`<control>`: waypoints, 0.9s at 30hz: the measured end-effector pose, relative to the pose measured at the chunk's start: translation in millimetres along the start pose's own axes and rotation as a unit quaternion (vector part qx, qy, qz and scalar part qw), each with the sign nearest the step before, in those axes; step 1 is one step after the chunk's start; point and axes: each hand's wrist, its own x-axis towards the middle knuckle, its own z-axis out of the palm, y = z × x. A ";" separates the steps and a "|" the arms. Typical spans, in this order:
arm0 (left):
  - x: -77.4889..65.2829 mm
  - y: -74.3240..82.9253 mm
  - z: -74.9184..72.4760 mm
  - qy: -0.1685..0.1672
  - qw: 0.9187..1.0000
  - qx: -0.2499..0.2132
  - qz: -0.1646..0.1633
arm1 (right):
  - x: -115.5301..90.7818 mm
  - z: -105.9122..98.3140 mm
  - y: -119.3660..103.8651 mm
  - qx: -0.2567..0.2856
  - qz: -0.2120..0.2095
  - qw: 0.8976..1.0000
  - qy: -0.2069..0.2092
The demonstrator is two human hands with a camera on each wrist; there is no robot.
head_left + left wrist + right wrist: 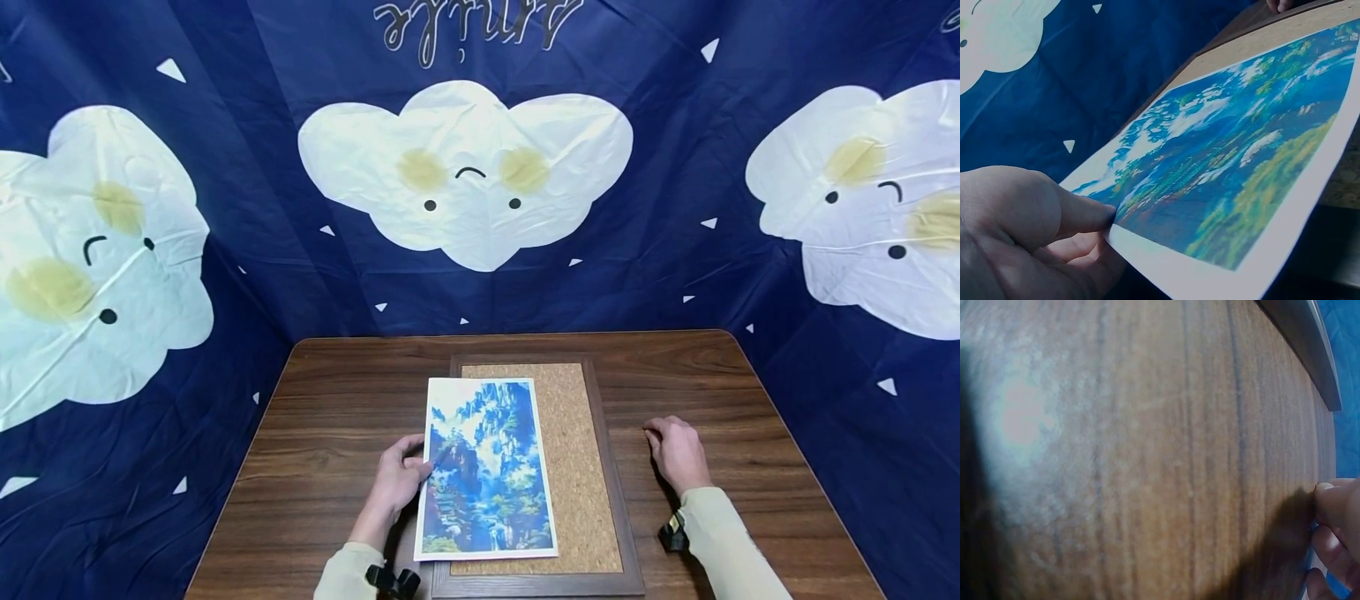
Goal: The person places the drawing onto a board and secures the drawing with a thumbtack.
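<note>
My left hand (401, 477) pinches the left edge of a paper print (487, 475), thumb on top and fingers underneath. A blue-toned landscape of cliffs, trees and a waterfall fills the sheet inside a white border. It overlaps the left and middle of a cork board (573, 450) with a brown frame (617, 508), hiding part of both. In the left wrist view the print (1229, 162) slants over the cork. To the right of the board, my right hand (678, 450) is low over the table with loosely bent fingers (1335, 506); no object shows in it.
The board lies on a dark wood-grain table (337, 408). A navy curtain (360, 292) with white clouds encloses the back and both sides. Each wrist carries a small black camera, such as the left one (392, 581).
</note>
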 end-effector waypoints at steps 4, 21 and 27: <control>-1.0 1.8 1.6 0.000 1.000 -0.002 0.000 | 0.4 -0.2 -0.4 0.002 0.003 1.000 0.001; -2.0 4.6 14.8 -0.014 1.000 0.016 0.023 | -1.4 1.1 2.7 0.008 0.009 1.000 -0.015; -2.7 7.1 19.7 -0.019 0.999 0.022 0.022 | -1.2 0.7 1.4 0.005 0.009 1.000 -0.014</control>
